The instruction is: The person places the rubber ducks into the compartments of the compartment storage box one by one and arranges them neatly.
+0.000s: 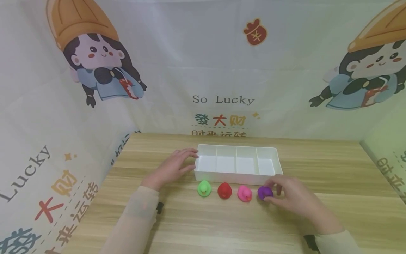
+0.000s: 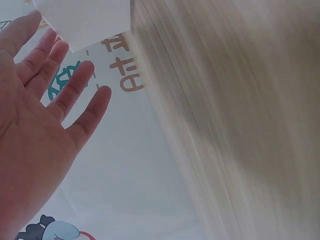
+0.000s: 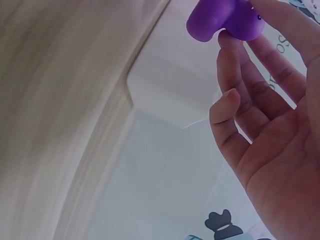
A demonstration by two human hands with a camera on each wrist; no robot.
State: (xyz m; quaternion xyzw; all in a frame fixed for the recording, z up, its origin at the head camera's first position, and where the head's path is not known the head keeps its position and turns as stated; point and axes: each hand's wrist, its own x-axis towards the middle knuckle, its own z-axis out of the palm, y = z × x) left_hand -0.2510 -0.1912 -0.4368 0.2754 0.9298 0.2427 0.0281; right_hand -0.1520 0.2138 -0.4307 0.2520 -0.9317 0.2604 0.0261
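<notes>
My right hand [image 1: 295,194] pinches a purple rubber duck [image 1: 265,193] between thumb and fingers, just in front of a white tray's right end. In the right wrist view the purple duck [image 3: 225,17] sits between the thumb and fingertips, its rounded base toward the table. My left hand [image 1: 172,167] is at the left end of the white tray [image 1: 234,178], fingers spread and loosely bent, fingertips right at its side. The left wrist view shows that hand [image 2: 45,110] with its palm bare beside the tray's corner [image 2: 90,25].
A green duck [image 1: 204,188], a red duck [image 1: 225,191] and a pink duck [image 1: 245,193] stand in a row along the tray's front. Dividers split the tray into several compartments with bare floors. A printed cloth [image 1: 177,70] hangs behind the wooden table [image 1: 222,229].
</notes>
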